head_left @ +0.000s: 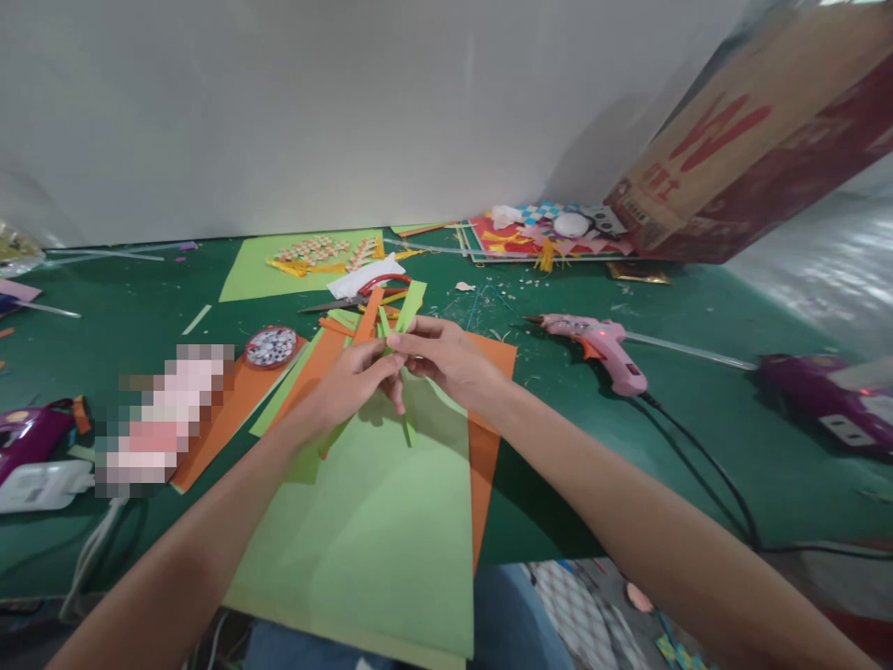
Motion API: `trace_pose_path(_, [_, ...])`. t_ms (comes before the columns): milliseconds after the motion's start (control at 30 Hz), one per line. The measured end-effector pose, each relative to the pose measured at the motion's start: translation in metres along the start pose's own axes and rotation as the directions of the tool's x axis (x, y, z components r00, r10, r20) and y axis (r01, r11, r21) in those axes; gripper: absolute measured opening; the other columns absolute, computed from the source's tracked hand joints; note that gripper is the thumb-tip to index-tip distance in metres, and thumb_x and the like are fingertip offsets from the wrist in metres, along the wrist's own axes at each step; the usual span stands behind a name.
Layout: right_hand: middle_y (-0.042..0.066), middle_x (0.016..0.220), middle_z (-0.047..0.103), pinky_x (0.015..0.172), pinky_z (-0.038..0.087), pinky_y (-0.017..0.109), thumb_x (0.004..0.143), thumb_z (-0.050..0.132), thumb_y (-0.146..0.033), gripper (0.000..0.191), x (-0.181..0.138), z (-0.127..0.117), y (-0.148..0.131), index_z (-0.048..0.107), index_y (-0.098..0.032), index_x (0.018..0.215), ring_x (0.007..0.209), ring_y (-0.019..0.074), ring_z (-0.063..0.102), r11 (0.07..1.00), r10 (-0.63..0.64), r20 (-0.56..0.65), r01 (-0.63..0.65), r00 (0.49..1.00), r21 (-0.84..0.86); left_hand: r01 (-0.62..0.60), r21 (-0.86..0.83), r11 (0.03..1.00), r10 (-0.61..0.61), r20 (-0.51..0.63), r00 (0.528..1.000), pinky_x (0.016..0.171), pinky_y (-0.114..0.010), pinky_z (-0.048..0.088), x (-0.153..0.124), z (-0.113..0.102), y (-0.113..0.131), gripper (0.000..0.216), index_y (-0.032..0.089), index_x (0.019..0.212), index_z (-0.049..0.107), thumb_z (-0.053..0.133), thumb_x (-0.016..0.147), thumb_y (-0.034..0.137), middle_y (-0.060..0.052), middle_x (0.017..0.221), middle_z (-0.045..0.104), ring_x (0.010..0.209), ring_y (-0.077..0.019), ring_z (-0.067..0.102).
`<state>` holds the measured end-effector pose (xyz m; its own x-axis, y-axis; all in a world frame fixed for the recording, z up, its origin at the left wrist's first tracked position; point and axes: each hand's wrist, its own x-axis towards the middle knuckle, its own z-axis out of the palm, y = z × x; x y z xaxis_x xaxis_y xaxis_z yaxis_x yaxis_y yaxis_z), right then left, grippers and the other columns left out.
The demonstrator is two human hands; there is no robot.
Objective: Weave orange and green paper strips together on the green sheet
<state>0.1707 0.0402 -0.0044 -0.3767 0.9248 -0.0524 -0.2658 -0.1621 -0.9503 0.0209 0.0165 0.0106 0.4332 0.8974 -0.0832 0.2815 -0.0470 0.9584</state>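
Note:
Both hands meet above a stack of light green paper sheets (pixel 377 540), which lies over an orange sheet (pixel 486 484). My left hand (pixel 361 370) is closed on crossing paper strips, with an orange strip (pixel 368 316) standing up beside its fingers. In a pinch, my right hand (pixel 446 358) holds a green paper strip (pixel 411 305), whose upper end points away from me. The lower end of a green strip hangs below the fingers. Exactly where the strips cross is hidden by the fingertips. Just beyond the hands lie red-handled scissors (pixel 383 282).
A pink glue gun (pixel 593 346) lies at right, its cord running to the table edge. At left are a round tin of googly eyes (pixel 271 347) and a blurred-out object (pixel 167 419). Woven paper pieces (pixel 325 251) lie at the back. A paper bag (pixel 739 140) leans at right.

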Motion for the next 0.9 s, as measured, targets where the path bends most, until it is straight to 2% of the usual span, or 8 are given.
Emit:
trace_pose_path(133, [-0.006,0.053,0.047,0.049,0.024,0.026,0.062,0.077,-0.035,0.031,0.000,0.000,0.001,0.052,-0.017,0.058,0.048,0.0048,0.036,1.000,-0.010,0.025,0.011,1.000,-0.014,-0.003,-0.004,1.000,0.003,0.003,1.000,0.064,-0.028,0.048,0.000,0.000,0.000,0.022,0.017,0.078,0.052,0.042,0.088,0.033,0.002,0.055,0.060,0.055,-0.0141,0.062])
trace_pose_path(300, [-0.007,0.051,0.045,0.048,0.022,0.026,0.055,0.081,-0.034,0.034,0.000,0.001,-0.006,0.052,-0.017,0.059,0.047,0.0052,0.037,1.000,0.020,-0.035,-0.020,0.999,0.006,0.017,-0.043,0.999,-0.015,0.052,0.999,0.063,-0.028,0.047,0.001,-0.002,-0.003,0.020,0.018,0.075,0.050,0.041,0.088,0.030,0.002,0.054,0.060,0.053,-0.0135,0.061])
trace_pose_path(433, [-0.007,0.050,0.045,0.048,0.022,0.026,0.055,0.081,-0.035,0.036,0.000,0.002,-0.006,0.050,-0.018,0.060,0.046,0.0052,0.037,1.000,0.016,-0.050,-0.015,0.999,0.007,0.039,-0.030,0.999,-0.036,0.071,0.997,0.061,-0.027,0.046,0.001,-0.001,-0.003,0.020,0.017,0.074,0.050,0.041,0.087,0.029,0.002,0.053,0.060,0.054,-0.0141,0.062])
trace_pose_path(567, [-0.007,0.052,0.046,0.049,0.024,0.026,0.060,0.079,-0.037,0.036,0.000,0.001,0.001,0.048,-0.018,0.059,0.047,0.0048,0.036,1.000,-0.004,-0.001,0.004,1.000,-0.013,0.011,-0.036,0.999,-0.010,0.027,1.000,0.059,-0.027,0.045,0.001,-0.001,-0.002,0.019,0.016,0.081,0.054,0.044,0.087,0.032,0.003,0.054,0.059,0.052,-0.0135,0.061])
trace_pose_path(700, [-0.006,0.055,0.049,0.049,0.025,0.026,0.063,0.076,-0.040,0.035,0.000,0.000,0.003,0.049,-0.018,0.060,0.048,0.0052,0.036,0.999,-0.009,0.031,0.010,0.999,-0.037,-0.005,-0.043,0.999,0.007,0.040,0.999,0.060,-0.027,0.047,0.002,-0.001,-0.004,0.020,0.016,0.081,0.054,0.041,0.088,0.031,0.002,0.053,0.059,0.052,-0.0135,0.061])
trace_pose_path(900, [-0.008,0.051,0.045,0.047,0.023,0.025,0.057,0.080,-0.038,0.034,0.000,0.002,-0.008,0.053,-0.018,0.063,0.046,0.0054,0.037,0.999,0.011,-0.042,-0.013,0.999,-0.038,0.015,-0.052,0.999,-0.011,0.079,0.997,0.060,-0.027,0.046,0.003,-0.001,-0.008,0.029,0.018,0.063,0.047,0.041,0.088,0.031,0.000,0.052,0.060,0.052,-0.0133,0.061])
